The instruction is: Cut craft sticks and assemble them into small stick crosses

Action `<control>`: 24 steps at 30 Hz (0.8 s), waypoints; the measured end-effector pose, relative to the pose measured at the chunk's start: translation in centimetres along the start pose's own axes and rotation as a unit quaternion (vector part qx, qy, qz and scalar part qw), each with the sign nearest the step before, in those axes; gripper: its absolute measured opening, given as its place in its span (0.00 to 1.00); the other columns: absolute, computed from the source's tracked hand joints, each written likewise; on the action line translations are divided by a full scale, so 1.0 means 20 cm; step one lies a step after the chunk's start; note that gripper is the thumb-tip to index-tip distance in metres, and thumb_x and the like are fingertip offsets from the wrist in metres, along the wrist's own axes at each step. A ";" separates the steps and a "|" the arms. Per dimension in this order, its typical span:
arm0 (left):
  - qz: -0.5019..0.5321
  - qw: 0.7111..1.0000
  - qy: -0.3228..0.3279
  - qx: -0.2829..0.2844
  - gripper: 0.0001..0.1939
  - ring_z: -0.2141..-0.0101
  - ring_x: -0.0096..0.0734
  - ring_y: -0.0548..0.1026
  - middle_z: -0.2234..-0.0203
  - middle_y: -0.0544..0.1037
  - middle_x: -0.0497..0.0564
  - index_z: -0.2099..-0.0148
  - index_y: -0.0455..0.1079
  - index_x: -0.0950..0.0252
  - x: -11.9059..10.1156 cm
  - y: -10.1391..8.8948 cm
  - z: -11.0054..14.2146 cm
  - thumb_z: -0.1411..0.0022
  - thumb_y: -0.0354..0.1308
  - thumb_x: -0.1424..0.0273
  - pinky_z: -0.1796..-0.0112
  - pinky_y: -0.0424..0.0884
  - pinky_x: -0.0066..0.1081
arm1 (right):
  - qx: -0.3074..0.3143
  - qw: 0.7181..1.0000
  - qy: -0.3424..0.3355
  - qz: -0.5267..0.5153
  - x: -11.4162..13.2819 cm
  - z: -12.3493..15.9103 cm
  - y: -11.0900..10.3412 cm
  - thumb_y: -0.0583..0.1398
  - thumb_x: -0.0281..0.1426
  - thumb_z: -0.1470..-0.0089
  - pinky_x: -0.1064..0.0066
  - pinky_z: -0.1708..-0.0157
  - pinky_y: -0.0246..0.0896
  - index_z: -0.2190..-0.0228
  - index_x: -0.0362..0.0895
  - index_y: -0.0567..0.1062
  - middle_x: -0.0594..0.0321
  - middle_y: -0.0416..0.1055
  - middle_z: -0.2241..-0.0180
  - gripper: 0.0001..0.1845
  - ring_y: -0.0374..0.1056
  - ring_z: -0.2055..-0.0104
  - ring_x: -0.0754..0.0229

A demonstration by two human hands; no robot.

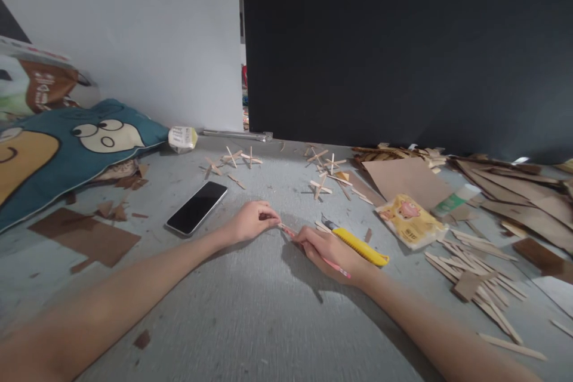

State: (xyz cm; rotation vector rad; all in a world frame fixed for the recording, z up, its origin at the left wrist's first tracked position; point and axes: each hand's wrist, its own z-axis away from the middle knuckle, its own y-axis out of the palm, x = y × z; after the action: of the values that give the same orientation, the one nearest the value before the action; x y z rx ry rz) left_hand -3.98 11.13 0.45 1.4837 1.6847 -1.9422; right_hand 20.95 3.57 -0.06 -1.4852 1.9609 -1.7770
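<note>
My right hand (pixel 322 248) is wrapped around a pink pencil (pixel 335 267) in a writing grip, its eraser end pointing back toward me. The pencil's front end meets the fingertips of my left hand (pixel 254 221). Those fingers are pinched together on a small pale wooden stick (pixel 282 225), mostly hidden by the fingers. Just beyond my right hand lies a yellow utility knife (pixel 362 246) with its blade end pointing away. A black-screened phone (pixel 197 209) rests to the left of my left hand.
Small crossed-stick pieces (pixel 233 157) stand farther back, with more crossed sticks (pixel 320 185) to the right. Loose wooden sticks (pixel 483 286), a yellow packet (pixel 409 221) and a glue stick (pixel 456 200) lie right. Brown cardboard (pixel 85 236) and a blue cushion (pixel 85 143) are left.
</note>
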 end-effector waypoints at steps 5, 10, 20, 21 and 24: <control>0.000 1.000 -0.001 -0.001 0.10 0.69 0.30 0.73 0.69 0.77 0.50 0.64 0.82 0.63 0.00 0.00 0.00 0.34 0.62 0.65 0.65 0.65 0.29 | -0.002 1.000 0.017 -0.006 0.00 0.00 0.00 0.47 0.31 0.29 0.69 0.66 0.62 0.57 0.46 0.70 0.61 0.75 0.67 0.11 0.71 0.68 0.60; -0.001 1.000 0.002 -0.001 0.10 0.69 0.31 0.73 0.70 0.77 0.50 0.64 0.82 0.63 0.02 0.01 0.00 0.35 0.62 0.65 0.66 0.64 0.30 | 0.012 0.999 0.039 0.004 0.03 0.00 -0.02 0.47 0.30 0.30 0.68 0.65 0.64 0.57 0.46 0.70 0.60 0.76 0.65 0.12 0.72 0.66 0.59; -0.007 1.000 -0.003 -0.001 0.09 0.69 0.30 0.73 0.69 0.76 0.50 0.63 0.82 0.63 0.01 0.00 0.00 0.34 0.62 0.66 0.66 0.64 0.29 | 0.010 0.999 0.032 -0.001 0.02 0.00 -0.01 0.46 0.31 0.29 0.68 0.64 0.65 0.56 0.46 0.69 0.58 0.77 0.64 0.13 0.72 0.66 0.58; -0.009 1.000 -0.004 0.000 0.09 0.69 0.30 0.72 0.69 0.76 0.49 0.63 0.82 0.63 0.00 0.00 0.00 0.34 0.62 0.66 0.66 0.64 0.29 | 0.013 0.999 0.033 -0.004 0.02 0.00 -0.01 0.46 0.32 0.28 0.68 0.65 0.65 0.56 0.46 0.69 0.58 0.77 0.64 0.13 0.72 0.66 0.58; -0.009 1.000 -0.006 0.000 0.09 0.70 0.30 0.72 0.70 0.76 0.49 0.63 0.82 0.63 -0.01 0.00 0.00 0.34 0.62 0.66 0.67 0.63 0.29 | 0.007 1.000 0.029 -0.009 0.02 0.00 -0.02 0.46 0.32 0.28 0.68 0.65 0.65 0.56 0.46 0.70 0.59 0.76 0.65 0.13 0.72 0.66 0.59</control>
State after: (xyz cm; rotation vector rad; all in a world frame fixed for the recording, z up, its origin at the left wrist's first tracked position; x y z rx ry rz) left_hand -3.93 10.99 0.62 1.4585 1.6998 -1.9565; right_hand 20.84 3.38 0.44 -1.4668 1.9629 -1.8582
